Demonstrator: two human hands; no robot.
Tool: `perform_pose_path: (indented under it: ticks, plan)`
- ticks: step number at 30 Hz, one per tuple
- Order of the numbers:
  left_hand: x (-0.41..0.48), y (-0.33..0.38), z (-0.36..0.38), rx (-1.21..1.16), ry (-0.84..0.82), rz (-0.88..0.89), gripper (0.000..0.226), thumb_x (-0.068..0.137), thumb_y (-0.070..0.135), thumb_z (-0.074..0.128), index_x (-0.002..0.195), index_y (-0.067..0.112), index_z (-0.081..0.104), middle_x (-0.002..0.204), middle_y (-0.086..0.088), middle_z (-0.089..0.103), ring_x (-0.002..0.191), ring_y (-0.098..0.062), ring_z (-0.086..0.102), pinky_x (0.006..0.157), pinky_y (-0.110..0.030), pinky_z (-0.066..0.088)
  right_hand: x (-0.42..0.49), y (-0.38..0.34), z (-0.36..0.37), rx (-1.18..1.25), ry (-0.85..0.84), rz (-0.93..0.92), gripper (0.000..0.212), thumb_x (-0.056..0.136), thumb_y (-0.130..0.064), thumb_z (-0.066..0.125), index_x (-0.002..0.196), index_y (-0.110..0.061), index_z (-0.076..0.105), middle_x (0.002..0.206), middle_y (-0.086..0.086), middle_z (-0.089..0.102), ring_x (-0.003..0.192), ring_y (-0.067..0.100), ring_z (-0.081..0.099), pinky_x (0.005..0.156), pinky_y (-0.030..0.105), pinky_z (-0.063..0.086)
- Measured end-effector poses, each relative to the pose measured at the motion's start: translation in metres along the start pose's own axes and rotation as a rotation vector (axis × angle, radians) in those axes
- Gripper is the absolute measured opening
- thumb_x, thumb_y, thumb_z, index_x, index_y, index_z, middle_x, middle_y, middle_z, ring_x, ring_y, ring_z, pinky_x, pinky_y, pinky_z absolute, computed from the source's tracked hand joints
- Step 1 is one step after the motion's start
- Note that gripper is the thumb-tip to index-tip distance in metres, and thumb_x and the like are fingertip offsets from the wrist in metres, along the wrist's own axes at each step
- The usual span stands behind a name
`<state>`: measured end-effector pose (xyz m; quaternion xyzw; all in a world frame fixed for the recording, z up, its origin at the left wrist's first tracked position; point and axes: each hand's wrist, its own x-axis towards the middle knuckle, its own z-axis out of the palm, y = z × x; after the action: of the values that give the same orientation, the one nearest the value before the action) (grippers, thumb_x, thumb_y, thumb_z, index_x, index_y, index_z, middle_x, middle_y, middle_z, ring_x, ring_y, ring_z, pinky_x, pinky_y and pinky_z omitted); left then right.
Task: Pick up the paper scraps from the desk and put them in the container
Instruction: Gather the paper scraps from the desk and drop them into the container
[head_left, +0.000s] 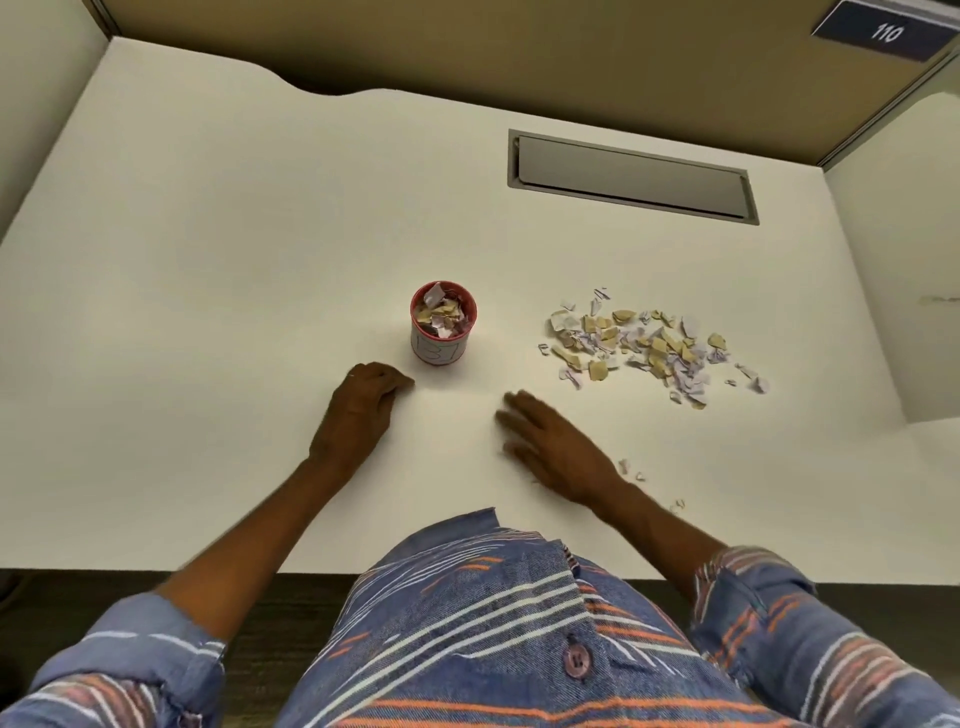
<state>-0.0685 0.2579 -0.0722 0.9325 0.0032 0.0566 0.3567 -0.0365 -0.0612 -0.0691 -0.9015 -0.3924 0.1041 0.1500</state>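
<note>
Left hand (361, 410) rests near scrap-filled container (443, 332).

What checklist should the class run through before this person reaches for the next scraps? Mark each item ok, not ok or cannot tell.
1. Container upright on the desk: ok.
2. Room left in the container: not ok, scraps already reach its rim.
3. Main scrap pile within view and unobstructed: ok.
4. Right hand free of scraps: cannot tell, it lies palm down and blurred.
5. Left hand clear of the container: ok, beside it, not touching.
6. Stray scraps near the right wrist noted: ok.
</note>
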Motion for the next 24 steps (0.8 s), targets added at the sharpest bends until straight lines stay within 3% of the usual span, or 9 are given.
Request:
perform_pose_path:
  ticks: [3,6,9,12,16,20,22,24]
  plan:
    - [-0.022,0.017,0.013,-0.074,0.02,0.031,0.021,0.087,-0.001,0.066,0.103,0.01,0.074,0.102,-0.003,0.071,0.097,-0.016,0.061,0.092,-0.019,0.042,-0.05,-0.006,0.014,-0.061,0.03,-0.161,0.042,0.106,-0.028,0.049,0.144,-0.01,0.053,0.155,0.012,0.045,0.146,0.025,0.039,0.12,0.035,0.034]
    - [-0.037,0.035,0.031,-0.195,-0.031,0.016,0.022,0.087,0.003,0.069,0.105,0.014,0.075,0.103,0.002,0.07,0.098,-0.012,0.063,0.094,-0.028,0.048,-0.091,0.008,0.017,-0.147,0.082,-0.223,0.041,0.1,-0.012,0.054,0.141,-0.007,0.056,0.148,0.013,0.053,0.137,0.028,0.051,0.114,0.043,0.042]
    - [-0.039,0.056,0.048,-0.322,-0.141,-0.003,0.027,0.088,0.006,0.069,0.111,0.018,0.072,0.117,0.006,0.063,0.103,-0.007,0.063,0.093,-0.023,0.049,-0.113,0.042,0.006,-0.25,0.136,-0.075,0.044,0.095,-0.003,0.055,0.139,-0.005,0.058,0.148,0.011,0.053,0.14,0.032,0.047,0.115,0.051,0.037]
    - [-0.03,0.08,0.062,-0.307,-0.218,0.087,0.029,0.09,0.009,0.067,0.117,0.02,0.068,0.127,0.007,0.056,0.09,0.002,0.062,0.086,-0.012,0.046,-0.135,0.065,-0.009,-0.295,0.173,0.145,0.049,0.091,0.002,0.059,0.139,-0.007,0.057,0.148,0.011,0.052,0.142,0.032,0.043,0.118,0.051,0.033]
    - [-0.008,0.108,0.08,-0.287,-0.296,0.131,0.031,0.091,0.008,0.065,0.12,0.019,0.066,0.123,0.01,0.056,0.087,0.011,0.058,0.082,-0.002,0.039,-0.168,0.068,-0.021,-0.183,0.281,0.443,0.044,0.101,-0.021,0.053,0.144,-0.012,0.052,0.154,0.008,0.047,0.148,0.025,0.035,0.118,0.05,0.034]
    - [0.02,0.125,0.099,-0.272,-0.3,0.112,0.037,0.089,0.014,0.069,0.124,0.022,0.063,0.114,0.009,0.06,0.085,0.002,0.057,0.08,-0.004,0.039,-0.198,0.054,-0.013,0.063,0.277,0.759,0.085,0.098,-0.05,0.056,0.161,-0.016,0.01,0.169,0.003,0.007,0.157,0.019,0.003,0.126,0.043,0.012]
    - [0.033,0.131,0.108,-0.272,-0.281,0.062,0.044,0.084,0.018,0.074,0.126,0.022,0.061,0.114,0.007,0.06,0.081,-0.005,0.056,0.077,-0.008,0.041,-0.202,0.044,0.0,0.067,0.209,0.788,0.099,0.094,-0.061,0.053,0.16,-0.015,-0.005,0.169,0.002,-0.009,0.156,0.022,-0.008,0.126,0.048,0.005]
    - [0.047,0.139,0.116,-0.292,-0.257,-0.004,0.053,0.079,0.018,0.08,0.128,0.021,0.06,0.113,0.006,0.059,0.076,-0.009,0.057,0.074,-0.009,0.043,-0.194,0.041,0.008,-0.019,0.158,0.761,0.099,0.094,-0.066,0.045,0.16,-0.014,-0.007,0.169,0.005,-0.013,0.156,0.026,-0.011,0.125,0.054,0.004]
